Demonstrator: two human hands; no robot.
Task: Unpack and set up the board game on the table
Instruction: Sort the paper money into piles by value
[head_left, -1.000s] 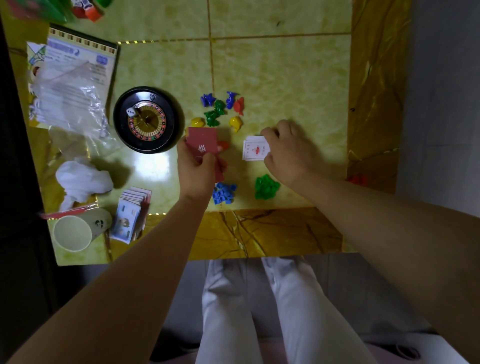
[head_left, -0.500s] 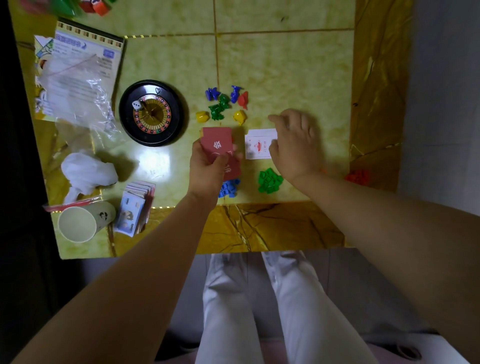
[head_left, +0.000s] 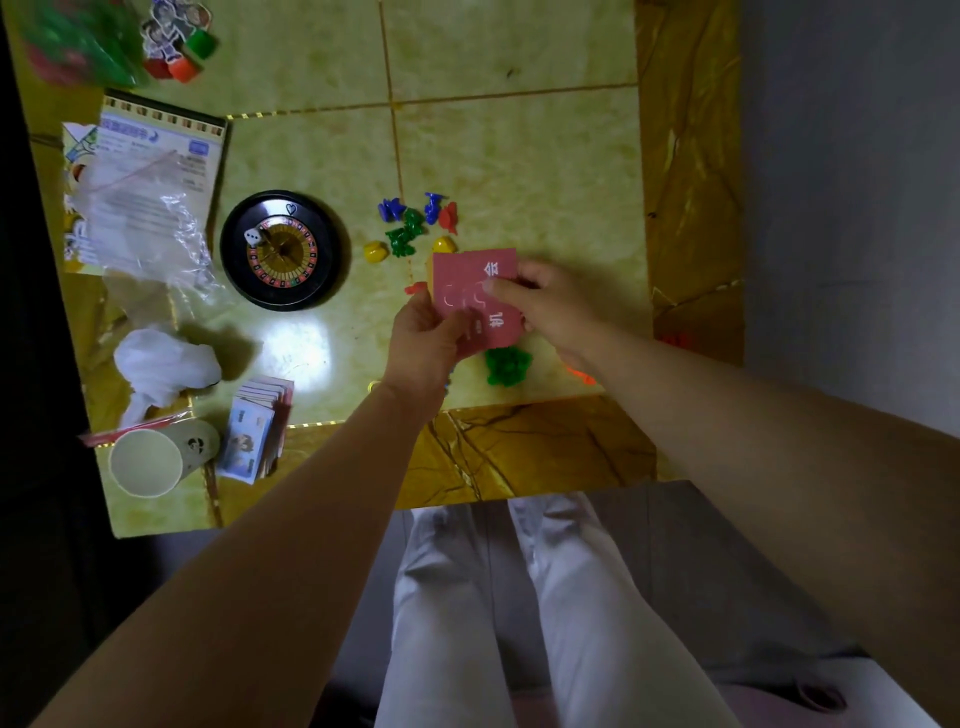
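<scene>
My left hand (head_left: 423, 343) grips the lower left end of a stack of red cards (head_left: 475, 293) held above the yellow-green table (head_left: 509, 145). My right hand (head_left: 550, 306) pinches the top red card at its right side, thumb on the face. Small coloured plastic pawns (head_left: 410, 226) in blue, green, red and yellow lie just beyond the cards. A green pile of pieces (head_left: 506, 366) lies under my right wrist. A black roulette wheel (head_left: 280, 249) with a white die in it stands to the left.
A rule sheet (head_left: 171, 140) under crumpled clear plastic lies at far left. A white crumpled bag (head_left: 161, 364), a paper cup (head_left: 148, 462) and a stack of play money (head_left: 257, 434) sit near the front left edge. Figures and coloured bases (head_left: 179, 47) lie at the top left.
My right hand left the white card on the table and came over to the red cards in my left hand. The white card is now hidden behind the red stack.
</scene>
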